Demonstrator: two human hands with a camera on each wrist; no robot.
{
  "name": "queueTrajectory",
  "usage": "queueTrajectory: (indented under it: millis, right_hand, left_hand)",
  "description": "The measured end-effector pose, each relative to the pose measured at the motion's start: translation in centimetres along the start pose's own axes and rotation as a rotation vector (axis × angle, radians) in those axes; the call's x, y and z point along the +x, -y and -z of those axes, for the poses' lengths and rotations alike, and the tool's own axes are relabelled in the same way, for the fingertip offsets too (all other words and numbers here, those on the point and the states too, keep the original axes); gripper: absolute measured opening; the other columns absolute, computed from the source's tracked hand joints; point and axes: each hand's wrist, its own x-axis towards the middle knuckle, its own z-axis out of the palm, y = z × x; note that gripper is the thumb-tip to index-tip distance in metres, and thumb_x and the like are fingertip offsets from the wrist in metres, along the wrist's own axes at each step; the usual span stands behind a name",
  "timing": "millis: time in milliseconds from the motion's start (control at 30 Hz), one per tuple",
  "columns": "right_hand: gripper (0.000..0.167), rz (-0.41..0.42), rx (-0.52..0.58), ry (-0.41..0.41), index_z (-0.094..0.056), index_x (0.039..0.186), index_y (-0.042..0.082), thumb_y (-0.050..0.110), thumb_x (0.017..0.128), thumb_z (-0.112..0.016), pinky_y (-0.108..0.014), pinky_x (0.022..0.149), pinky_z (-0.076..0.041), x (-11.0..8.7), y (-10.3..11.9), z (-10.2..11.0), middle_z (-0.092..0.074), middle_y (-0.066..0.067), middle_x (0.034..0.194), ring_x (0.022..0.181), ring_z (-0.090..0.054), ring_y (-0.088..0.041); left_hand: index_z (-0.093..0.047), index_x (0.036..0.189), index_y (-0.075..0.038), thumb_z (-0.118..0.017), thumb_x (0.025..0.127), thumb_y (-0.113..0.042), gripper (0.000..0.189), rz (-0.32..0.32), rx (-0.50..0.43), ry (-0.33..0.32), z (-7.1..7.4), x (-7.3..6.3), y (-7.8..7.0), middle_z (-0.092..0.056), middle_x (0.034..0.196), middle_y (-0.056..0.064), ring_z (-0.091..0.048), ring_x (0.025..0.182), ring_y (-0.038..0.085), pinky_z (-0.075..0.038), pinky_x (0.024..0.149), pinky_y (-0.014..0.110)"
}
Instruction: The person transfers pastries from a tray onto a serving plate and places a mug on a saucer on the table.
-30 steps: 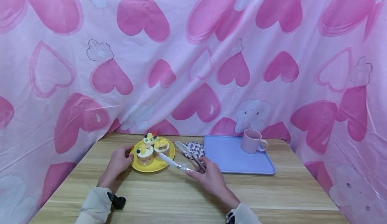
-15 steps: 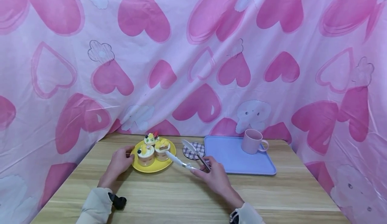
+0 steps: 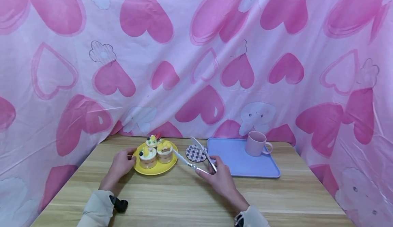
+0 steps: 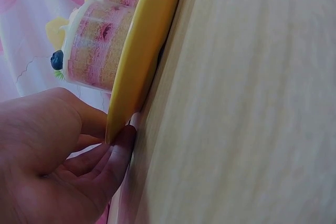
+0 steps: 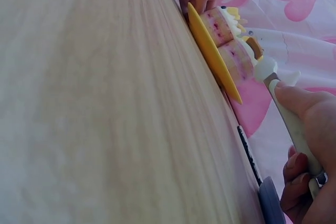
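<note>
At the left of the head view my left hand (image 3: pixel 120 165) pinches the near-left rim of a yellow plate (image 3: pixel 153 171). In the left wrist view the plate's edge (image 4: pixel 137 61) lies between thumb and fingers. Three cup cakes stand on the plate: a blueberry-topped one (image 3: pixel 148 161) in front, another (image 3: pixel 165 156) to its right, and a strawberry-topped one (image 3: pixel 152 141) behind. My right hand (image 3: pixel 223 181) grips a pair of tongs (image 3: pixel 185 161) with its arms spread apart. One white tip is close to the right-hand cake; in the right wrist view the tongs' handle (image 5: pixel 290 121) runs between thumb and fingers.
A round checked coaster (image 3: pixel 194 153) lies behind the tongs. Right of it is a blue tray (image 3: pixel 242 167) bearing a pink mug (image 3: pixel 255 144) at its back right. A pink heart-patterned cloth (image 3: pixel 196 66) hangs behind the wooden table (image 3: pixel 172 199).
My right hand has drawn the tongs to the right, away from over the plate, and their arms have spread wider. My left hand stays at the plate's rim.
</note>
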Motion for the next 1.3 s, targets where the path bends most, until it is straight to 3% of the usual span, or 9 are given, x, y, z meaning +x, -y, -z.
queueTrajectory:
  millis: [167,433,800,1033,1300]
  right_hand:
    - [0.078,0.005,-0.025,-0.035,-0.061,0.136,0.010,0.053,0.079,-0.094,-0.023,0.060,-0.045,0.1,0.0,0.1,-0.058,0.001,0.080,0.070,-0.052,-0.009]
    - [0.086,-0.025,-0.087,-0.090,-0.061,0.137,0.015,0.061,0.073,-0.095,-0.030,0.065,-0.046,0.0,0.0,0.4,-0.066,-0.007,0.089,0.080,-0.056,-0.016]
    - [0.085,-0.042,-0.138,-0.146,-0.057,0.141,0.019,0.064,0.077,-0.090,-0.029,0.067,-0.045,-0.6,-0.5,1.3,-0.066,-0.008,0.092,0.086,-0.059,-0.018]
    - [0.089,-0.073,-0.100,-0.128,-0.051,0.145,0.014,0.060,0.080,-0.090,-0.026,0.055,-0.043,-1.4,-1.3,2.7,-0.057,-0.001,0.081,0.069,-0.053,-0.014]
    - [0.089,-0.101,-0.104,-0.132,-0.046,0.149,0.012,0.061,0.086,-0.085,-0.025,0.058,-0.045,-1.5,-1.5,3.0,-0.063,-0.002,0.086,0.071,-0.056,-0.013]
  left_hand:
    - [-0.053,0.150,0.014,-0.059,0.101,-0.005,0.052,-0.030,0.021,-0.023,0.0,0.2,0.3,-0.063,0.144,0.037,-0.066,0.129,0.049,-0.061,0.105,0.056]
    - [-0.051,0.153,0.012,-0.058,0.102,-0.004,0.054,-0.002,0.008,-0.001,-0.1,0.2,0.2,-0.060,0.147,0.036,-0.064,0.132,0.049,-0.060,0.107,0.056]
    - [-0.051,0.152,0.012,-0.058,0.102,-0.004,0.053,0.000,0.002,-0.001,-0.1,0.2,0.2,-0.060,0.147,0.037,-0.064,0.131,0.048,-0.060,0.106,0.055]
    - [-0.049,0.154,0.012,-0.058,0.103,-0.005,0.054,0.010,0.003,0.009,-0.1,0.3,0.4,-0.058,0.149,0.037,-0.063,0.131,0.049,-0.061,0.105,0.054]
    - [-0.049,0.155,0.011,-0.058,0.103,-0.005,0.055,0.020,-0.007,0.008,0.0,0.2,0.2,-0.058,0.149,0.036,-0.064,0.131,0.047,-0.061,0.106,0.055]
